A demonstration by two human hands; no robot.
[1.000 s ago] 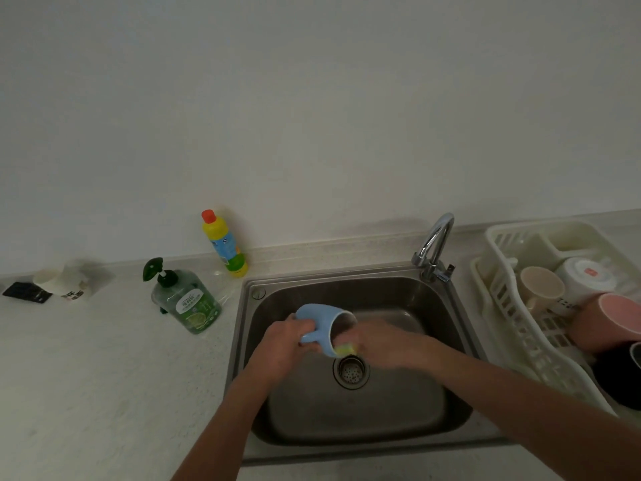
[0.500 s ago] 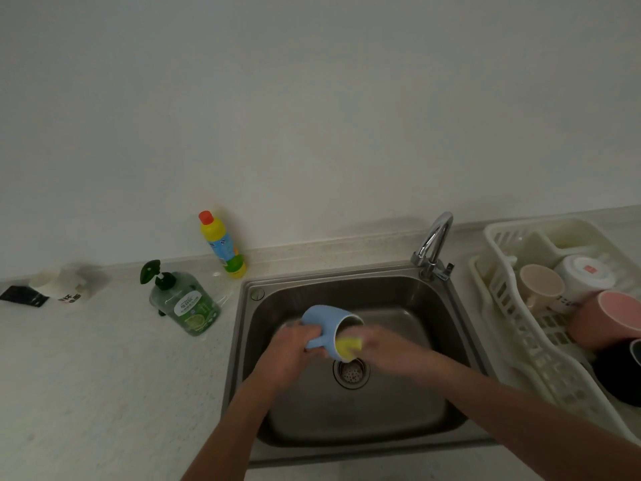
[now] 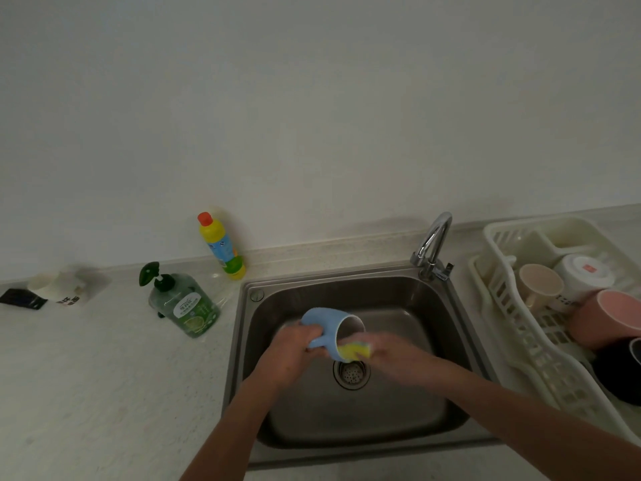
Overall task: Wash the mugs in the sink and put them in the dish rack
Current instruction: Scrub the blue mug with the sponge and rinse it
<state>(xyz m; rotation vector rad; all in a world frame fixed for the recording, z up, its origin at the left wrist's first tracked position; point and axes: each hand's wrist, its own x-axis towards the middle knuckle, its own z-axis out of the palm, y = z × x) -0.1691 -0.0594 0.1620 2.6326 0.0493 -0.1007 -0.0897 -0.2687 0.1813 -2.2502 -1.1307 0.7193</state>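
A light blue mug [image 3: 326,321] lies on its side over the steel sink [image 3: 447,317], its mouth facing right. My left hand [image 3: 291,355] grips it by the handle. My right hand [image 3: 395,355] holds a yellow sponge [image 3: 353,350] pressed at the mug's rim, and is blurred. The white dish rack [image 3: 499,307] on the right holds a beige mug [image 3: 539,284], a white mug [image 3: 582,272], a pink mug [image 3: 610,317] and a dark mug [image 3: 621,373].
A curved tap [image 3: 432,244] stands at the sink's back right corner, with the drain strainer [image 3: 352,373] below the mug. A green soap pump bottle [image 3: 184,303] and a yellow bottle with a red cap [image 3: 222,246] stand left of the sink. A white cup [image 3: 62,288] sits far left.
The yellow sponge has come further out at the mug's mouth, and my right hand has shifted with it. The mug stays over the sink in my left hand.
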